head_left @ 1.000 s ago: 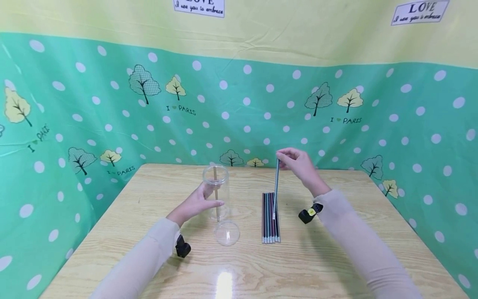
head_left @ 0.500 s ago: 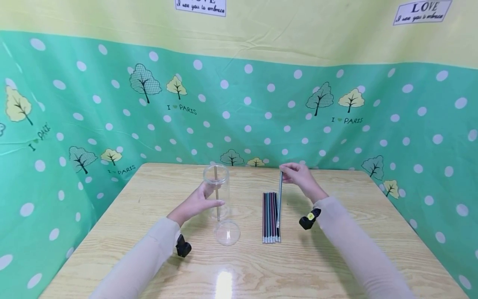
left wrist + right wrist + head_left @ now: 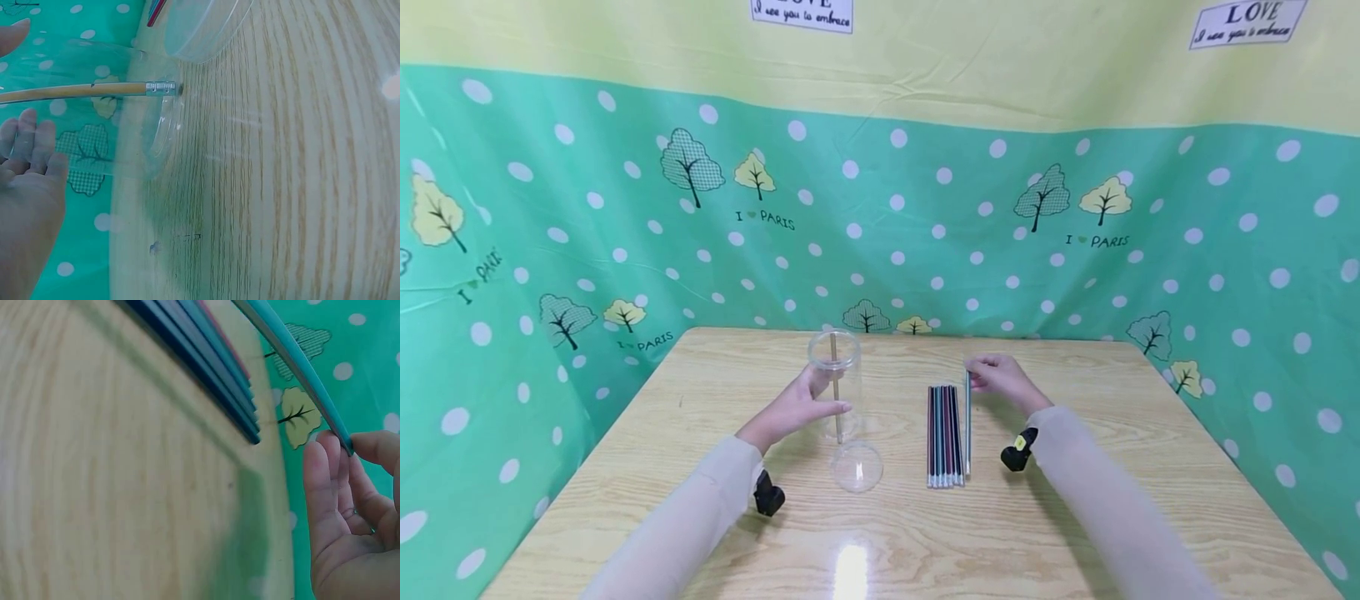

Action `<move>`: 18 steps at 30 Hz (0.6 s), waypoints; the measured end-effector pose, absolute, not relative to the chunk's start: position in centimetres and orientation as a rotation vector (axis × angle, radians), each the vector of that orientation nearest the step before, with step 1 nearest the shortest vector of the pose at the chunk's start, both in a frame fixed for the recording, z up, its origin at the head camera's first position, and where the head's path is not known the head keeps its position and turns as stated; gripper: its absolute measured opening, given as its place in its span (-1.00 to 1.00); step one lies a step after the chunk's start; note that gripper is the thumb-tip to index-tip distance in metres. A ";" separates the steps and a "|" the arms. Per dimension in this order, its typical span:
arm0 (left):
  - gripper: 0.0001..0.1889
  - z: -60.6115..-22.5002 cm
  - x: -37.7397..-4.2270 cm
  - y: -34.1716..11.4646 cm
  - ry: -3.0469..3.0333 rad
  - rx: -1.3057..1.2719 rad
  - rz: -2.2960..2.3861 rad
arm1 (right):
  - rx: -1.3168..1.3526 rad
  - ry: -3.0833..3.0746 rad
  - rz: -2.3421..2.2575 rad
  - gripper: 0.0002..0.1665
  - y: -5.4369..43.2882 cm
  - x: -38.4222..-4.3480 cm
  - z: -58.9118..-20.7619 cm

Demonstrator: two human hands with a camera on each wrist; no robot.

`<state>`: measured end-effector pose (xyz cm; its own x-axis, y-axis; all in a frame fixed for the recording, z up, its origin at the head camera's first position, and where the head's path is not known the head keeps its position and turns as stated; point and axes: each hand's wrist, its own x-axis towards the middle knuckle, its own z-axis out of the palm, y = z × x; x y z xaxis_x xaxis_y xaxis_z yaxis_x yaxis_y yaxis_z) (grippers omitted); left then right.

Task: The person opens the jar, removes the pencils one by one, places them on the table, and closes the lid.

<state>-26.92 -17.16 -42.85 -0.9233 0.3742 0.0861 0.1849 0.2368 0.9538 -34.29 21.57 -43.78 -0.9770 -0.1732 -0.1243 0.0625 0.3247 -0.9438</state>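
Note:
My left hand grips a clear, tall cylindrical jar from its left side, the thumb across its front. Inside the jar a yellow-brown pencil stands with its metal ferrule end down near the bottom. My right hand pinches the far end of a blue-green pencil between thumb and fingertips. That pencil slopes down toward me, just right of a row of several dark striped pencils lying side by side, their silvery ends toward me.
A round clear lid lies on the wooden table in front of the jar. Behind the table's far edge hangs a green and yellow curtain with dots and trees. A black camera is strapped on each wrist.
My right hand has come down, bringing the blue-green pencil from over the row to its right side, lower and closer to the table. My left hand and the jar stay where they were.

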 end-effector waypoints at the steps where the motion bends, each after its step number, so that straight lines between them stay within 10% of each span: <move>1: 0.01 -42.8 -26.9 -17.2 2.341 0.533 1.766 | -0.092 2.386 -1.702 -0.45 21.6 -34.3 -43.9; 18: 0.00 -43.0 -27.0 -17.2 2.351 0.548 1.770 | -0.028 2.398 -1.577 -0.60 20.6 -34.3 -45.4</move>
<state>-27.03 -17.19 -43.02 -0.9224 0.3733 0.0994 0.1987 0.2379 0.9507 -34.30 20.55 -45.37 -0.9631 -0.1637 -0.2137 0.1314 0.4071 -0.9039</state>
